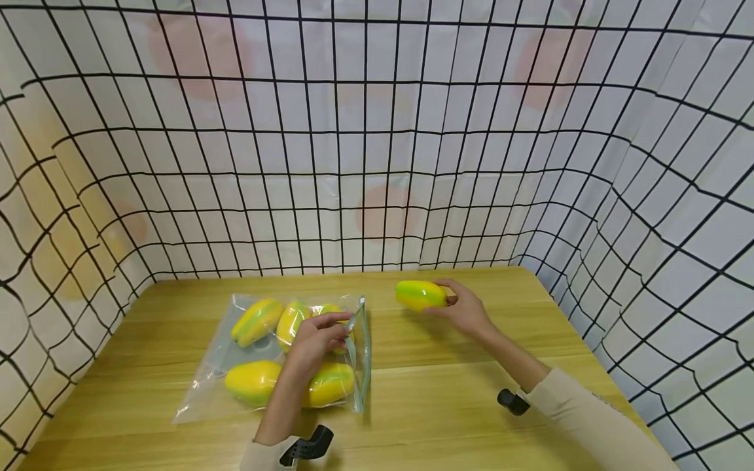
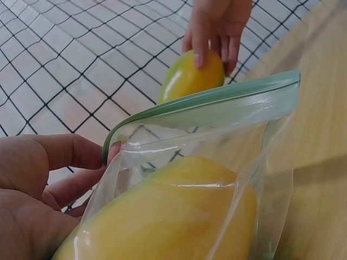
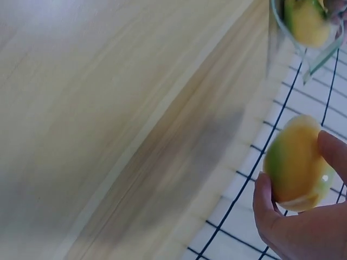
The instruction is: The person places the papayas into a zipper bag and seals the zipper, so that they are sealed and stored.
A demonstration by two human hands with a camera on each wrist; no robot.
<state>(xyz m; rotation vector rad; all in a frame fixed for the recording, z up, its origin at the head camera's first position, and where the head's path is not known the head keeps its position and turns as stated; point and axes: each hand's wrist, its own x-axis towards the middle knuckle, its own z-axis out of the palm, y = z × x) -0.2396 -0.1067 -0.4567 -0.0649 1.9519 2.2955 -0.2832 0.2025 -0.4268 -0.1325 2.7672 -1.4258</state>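
A clear zip bag [image 1: 206,383] with a green seal lies on the table, holding several yellow-green mangoes [image 1: 253,381]. My left hand [image 1: 312,347] pinches the bag's edge at the seal, and the mouth gapes toward the right. In the left wrist view, one large mango [image 2: 179,211] shows through the plastic close to that hand. To the right of the bag, my right hand [image 1: 468,311] grips another mango [image 1: 419,294] between thumb and fingers. The right wrist view shows this mango [image 3: 295,162] held above the table, apart from the bag.
The wooden table [image 1: 448,405] is bounded at the back and sides by a black wire grid [image 1: 365,173] with pale sheeting behind it. A black wrist camera [image 1: 312,445] sits on the left wrist, and another camera [image 1: 512,401] on the right.
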